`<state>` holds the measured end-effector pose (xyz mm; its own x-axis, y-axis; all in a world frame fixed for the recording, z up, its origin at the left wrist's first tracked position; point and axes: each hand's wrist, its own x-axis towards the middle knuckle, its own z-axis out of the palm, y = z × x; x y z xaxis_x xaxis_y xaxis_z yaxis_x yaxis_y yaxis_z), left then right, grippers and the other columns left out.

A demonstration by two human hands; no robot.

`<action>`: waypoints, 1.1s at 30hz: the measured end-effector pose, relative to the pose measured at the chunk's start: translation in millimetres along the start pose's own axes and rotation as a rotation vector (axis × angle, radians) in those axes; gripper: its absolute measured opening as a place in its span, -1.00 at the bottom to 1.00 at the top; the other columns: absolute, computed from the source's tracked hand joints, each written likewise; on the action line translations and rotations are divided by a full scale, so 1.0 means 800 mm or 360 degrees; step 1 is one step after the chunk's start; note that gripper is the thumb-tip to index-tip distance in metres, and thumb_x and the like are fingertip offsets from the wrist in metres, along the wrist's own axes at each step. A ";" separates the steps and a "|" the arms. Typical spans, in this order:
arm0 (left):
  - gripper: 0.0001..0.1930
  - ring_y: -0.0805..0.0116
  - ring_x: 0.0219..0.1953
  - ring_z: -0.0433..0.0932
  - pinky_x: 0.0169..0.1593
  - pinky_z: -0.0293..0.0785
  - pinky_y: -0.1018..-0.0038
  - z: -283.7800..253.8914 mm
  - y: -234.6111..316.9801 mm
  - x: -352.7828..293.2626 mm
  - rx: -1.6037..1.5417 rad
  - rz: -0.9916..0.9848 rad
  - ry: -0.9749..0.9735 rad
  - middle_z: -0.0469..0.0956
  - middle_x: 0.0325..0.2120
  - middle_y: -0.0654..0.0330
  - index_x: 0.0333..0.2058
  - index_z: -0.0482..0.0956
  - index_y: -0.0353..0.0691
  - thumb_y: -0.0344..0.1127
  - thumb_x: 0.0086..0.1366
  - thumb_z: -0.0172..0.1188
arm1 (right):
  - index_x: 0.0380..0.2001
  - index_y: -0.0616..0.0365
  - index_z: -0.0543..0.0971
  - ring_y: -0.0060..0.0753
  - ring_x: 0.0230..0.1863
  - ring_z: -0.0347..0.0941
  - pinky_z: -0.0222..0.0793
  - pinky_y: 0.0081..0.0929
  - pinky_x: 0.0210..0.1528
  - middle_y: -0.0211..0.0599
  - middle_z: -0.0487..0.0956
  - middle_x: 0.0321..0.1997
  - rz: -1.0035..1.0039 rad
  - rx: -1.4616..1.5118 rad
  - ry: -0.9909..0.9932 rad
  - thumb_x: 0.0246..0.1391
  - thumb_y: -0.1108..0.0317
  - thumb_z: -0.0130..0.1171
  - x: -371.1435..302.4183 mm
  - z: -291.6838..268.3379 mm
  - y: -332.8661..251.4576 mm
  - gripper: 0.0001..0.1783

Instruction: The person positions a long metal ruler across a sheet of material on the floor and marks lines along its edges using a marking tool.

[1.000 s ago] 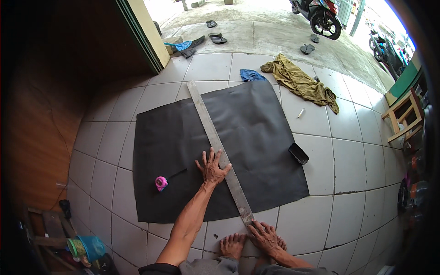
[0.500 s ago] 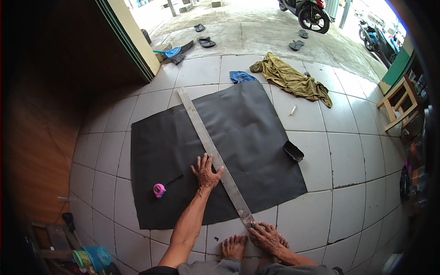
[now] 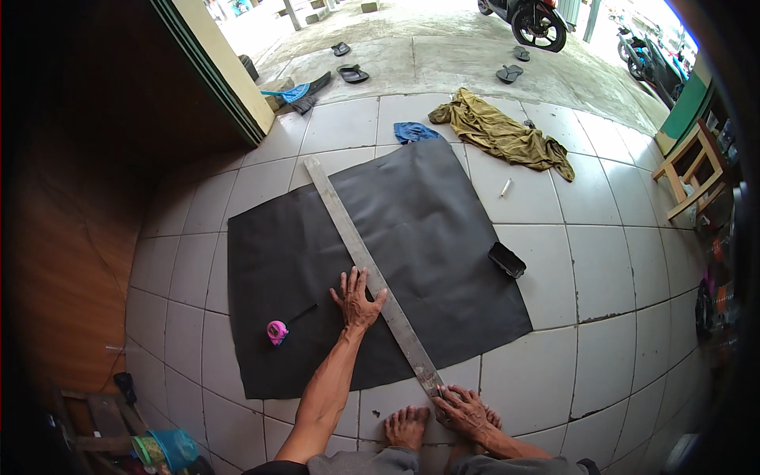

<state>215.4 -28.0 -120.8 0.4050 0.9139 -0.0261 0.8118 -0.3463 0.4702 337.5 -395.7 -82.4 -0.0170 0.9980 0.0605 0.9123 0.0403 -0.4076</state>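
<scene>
Okay, so not much action on my remote feed. What changed over the last second is mostly my view: it swung a little, so the stuff by the doorway slid leftward. Hands look basically parked, and if the metal straightedge (image 3: 348,233) shifted, it's too little for me to call. I read that as steadying it.

It's lying diagonally across the black sheet (image 3: 419,202) on the tiled floor (image 3: 529,277), poking past both the far and near edges. My hands are well apart. Left hand (image 3: 360,305) is spread out beside the metal, fingers on the sheet, thumb over the straightedge. Right hand (image 3: 461,413) is curled at the near end, by my bare feet (image 3: 406,429); can't tell if it's clamped on the metal or pinching something small.

Also on the sheet: a pink tape measure (image 3: 276,332) and a thin black stick (image 3: 302,312), both left of my left hand, plus a black tray (image 3: 507,261) at the right edge.
</scene>
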 end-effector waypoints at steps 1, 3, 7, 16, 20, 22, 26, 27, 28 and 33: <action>-0.15 0.03 0.52 -0.11 0.42 -0.49 -0.31 0.001 0.000 0.000 0.0000 0.0004 -0.0001 0.09 0.46 0.16 0.40 0.24 0.06 0.24 0.19 0.22 | 0.04 -0.18 0.58 -0.25 0.24 0.38 0.36 -0.21 -0.01 -0.36 0.52 0.20 -0.0007 -0.0001 0.0007 -0.02 0.14 0.36 -0.002 0.001 0.001 -0.52; -0.16 0.02 0.52 -0.10 0.42 -0.48 -0.31 0.002 0.000 -0.001 0.0018 0.0011 0.0004 0.10 0.46 0.15 0.39 0.25 0.06 0.24 0.20 0.21 | 0.04 -0.17 0.58 -0.25 0.24 0.38 0.37 -0.20 -0.01 -0.35 0.52 0.20 -0.0011 -0.0001 0.0015 -0.01 0.14 0.36 -0.005 0.003 0.002 -0.52; -0.17 0.02 0.52 -0.10 0.43 -0.48 -0.30 0.000 0.001 0.001 0.0002 0.0007 0.0000 0.10 0.46 0.15 0.39 0.26 0.05 0.24 0.20 0.20 | 0.04 -0.16 0.58 -0.24 0.24 0.38 0.36 -0.20 -0.01 -0.35 0.52 0.20 -0.0032 0.0006 0.0020 -0.02 0.14 0.37 -0.006 0.004 0.004 -0.51; -0.17 0.01 0.52 -0.13 0.42 -0.48 -0.33 -0.006 0.007 0.004 0.0037 -0.0002 -0.0050 0.05 0.48 0.18 0.40 0.24 0.10 0.25 0.21 0.20 | 0.07 -0.17 0.56 -0.25 0.28 0.35 0.33 -0.20 0.01 -0.36 0.51 0.22 -0.0045 -0.0034 0.0009 0.00 0.11 0.36 -0.007 0.000 0.005 -0.49; -0.14 0.00 0.52 -0.14 0.42 -0.47 -0.31 -0.007 0.004 0.002 0.0069 -0.0007 -0.0074 0.03 0.48 0.18 0.42 0.21 0.10 0.27 0.20 0.21 | 0.06 -0.17 0.56 -0.29 0.28 0.36 0.34 -0.21 -0.02 -0.39 0.51 0.22 -0.0038 -0.0058 0.0025 0.01 0.11 0.35 -0.009 -0.002 -0.001 -0.50; -0.14 0.00 0.52 -0.15 0.42 -0.47 -0.31 -0.007 0.002 0.000 0.0073 -0.0008 -0.0076 0.03 0.48 0.18 0.42 0.21 0.11 0.27 0.20 0.21 | 0.06 -0.17 0.57 -0.29 0.28 0.36 0.34 -0.22 -0.02 -0.40 0.51 0.23 -0.0038 -0.0062 0.0032 0.01 0.12 0.35 -0.009 -0.001 -0.005 -0.51; -0.15 -0.02 0.52 -0.15 0.40 -0.46 -0.36 -0.006 0.003 -0.003 0.0060 -0.0006 -0.0094 0.05 0.48 0.16 0.41 0.23 0.10 0.23 0.19 0.22 | 0.06 -0.17 0.57 -0.28 0.27 0.38 0.37 -0.23 -0.06 -0.39 0.52 0.23 -0.0028 -0.0054 0.0027 0.02 0.11 0.34 -0.012 0.001 -0.006 -0.51; -0.14 -0.02 0.52 -0.15 0.40 -0.43 -0.37 -0.005 0.009 -0.003 0.0084 -0.0003 -0.0114 0.05 0.48 0.15 0.41 0.23 0.10 0.24 0.18 0.22 | 0.06 -0.17 0.57 -0.28 0.27 0.38 0.37 -0.23 -0.06 -0.39 0.52 0.23 0.0015 -0.0046 0.0009 0.02 0.11 0.34 -0.014 0.001 -0.005 -0.51; -0.14 -0.04 0.52 -0.14 0.40 -0.39 -0.38 -0.004 0.010 0.001 0.0145 -0.0018 -0.0113 0.05 0.48 0.14 0.41 0.24 0.09 0.24 0.18 0.23 | 0.07 -0.14 0.57 -0.27 0.26 0.39 0.38 -0.23 -0.07 -0.38 0.52 0.23 -0.0023 -0.0049 0.0042 0.04 0.12 0.33 -0.011 0.004 0.002 -0.52; -0.11 -0.06 0.52 -0.13 0.39 -0.27 -0.40 -0.026 0.013 0.021 0.0198 0.0012 -0.0196 -0.01 0.49 0.11 0.42 0.20 0.07 0.28 0.19 0.21 | 0.07 -0.01 0.54 -0.21 0.30 0.37 0.37 -0.18 -0.04 -0.25 0.50 0.21 0.0001 0.0052 0.0056 0.12 0.20 0.27 0.002 -0.014 0.002 -0.57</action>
<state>221.6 -11.7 -98.0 0.4534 0.8811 -0.1346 0.8514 -0.3834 0.3580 343.1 -394.6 -73.0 -0.0016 0.9958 0.0920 0.8985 0.0418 -0.4369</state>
